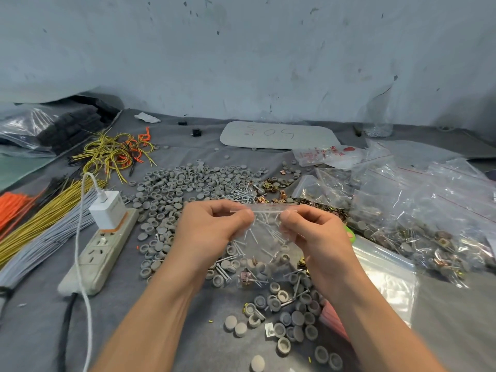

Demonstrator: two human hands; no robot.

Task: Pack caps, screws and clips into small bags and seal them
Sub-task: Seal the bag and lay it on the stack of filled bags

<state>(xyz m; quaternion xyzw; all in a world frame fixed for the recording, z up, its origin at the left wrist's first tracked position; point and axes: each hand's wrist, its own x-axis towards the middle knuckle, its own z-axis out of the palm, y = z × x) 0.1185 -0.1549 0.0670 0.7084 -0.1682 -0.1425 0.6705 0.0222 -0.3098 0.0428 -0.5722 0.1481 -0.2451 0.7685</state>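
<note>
As left hand [212,232] and right hand [319,232] pinch the bag's [265,255] edge, caps [171,183] crowd below.

White power strip [99,253] on grey cloth [32,331], left of centre. White charger [107,213] plugged into far end; white cable [80,264] loops down across strip. Left edge: straight bundles of grey wires [45,240], yellow wires [48,210], orange wires [13,208]. Behind: tangled looped leads [115,153]. Far left: black parts [69,124]. Far centre: flat grey plate [276,135], red writing, near scuffed wall [241,49].
</note>
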